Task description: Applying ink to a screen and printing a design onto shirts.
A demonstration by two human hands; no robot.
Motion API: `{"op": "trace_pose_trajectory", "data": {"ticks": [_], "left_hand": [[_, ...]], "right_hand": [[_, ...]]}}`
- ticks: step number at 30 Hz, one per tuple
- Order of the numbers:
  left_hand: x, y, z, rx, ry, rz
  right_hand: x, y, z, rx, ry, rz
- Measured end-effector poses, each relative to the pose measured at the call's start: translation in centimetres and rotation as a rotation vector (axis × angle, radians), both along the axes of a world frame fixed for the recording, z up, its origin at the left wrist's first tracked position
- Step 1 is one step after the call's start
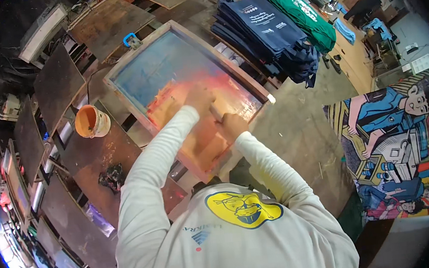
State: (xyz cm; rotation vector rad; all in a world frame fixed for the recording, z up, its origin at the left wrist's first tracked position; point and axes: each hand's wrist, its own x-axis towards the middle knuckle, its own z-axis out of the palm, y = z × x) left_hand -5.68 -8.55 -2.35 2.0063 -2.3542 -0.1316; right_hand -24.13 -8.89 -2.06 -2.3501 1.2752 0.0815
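Note:
A wooden-framed printing screen (222, 60) lies tilted in front of me. Its mesh is bluish at the far end, with red and orange ink (209, 83) smeared over the nearer part. My left hand (200, 100) is over the middle of the mesh, blurred by motion, so its fingers do not show clearly. Just to its right and nearer me, my right hand (234, 126) is closed at the screen's right side. A small pale edge (216, 113) shows between the hands; what it belongs to is unclear.
A blue clamp (130, 39) sits at the frame's far left corner. Left are dark boards, an ink-stained bucket (101, 121) and a crumpled dark cloth (111, 177). Folded navy bags (261, 26) and a green one (298, 15) are stacked far right. An illustrated panel (392, 153) stands at right.

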Motion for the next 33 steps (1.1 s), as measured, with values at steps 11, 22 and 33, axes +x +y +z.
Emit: {"op": "trace_pose_trajectory", "data": {"ticks": [11,22,33], "left_hand": [[-1.3,-4.0,-3.2,-0.087,0.095,-0.013],[4.0,9.4,-2.7,-0.165,0.118,0.264],[4.4,6.3,-3.9,-0.144,0.050,0.688]], "right_hand": [[-0.8,-3.1,-0.1,-0.049,0.084,0.052],[4.3,3.0,-0.3,-0.027,0.014,0.339],[9.1,-7.4,-3.5,-0.229,0.110,0.657]]}}
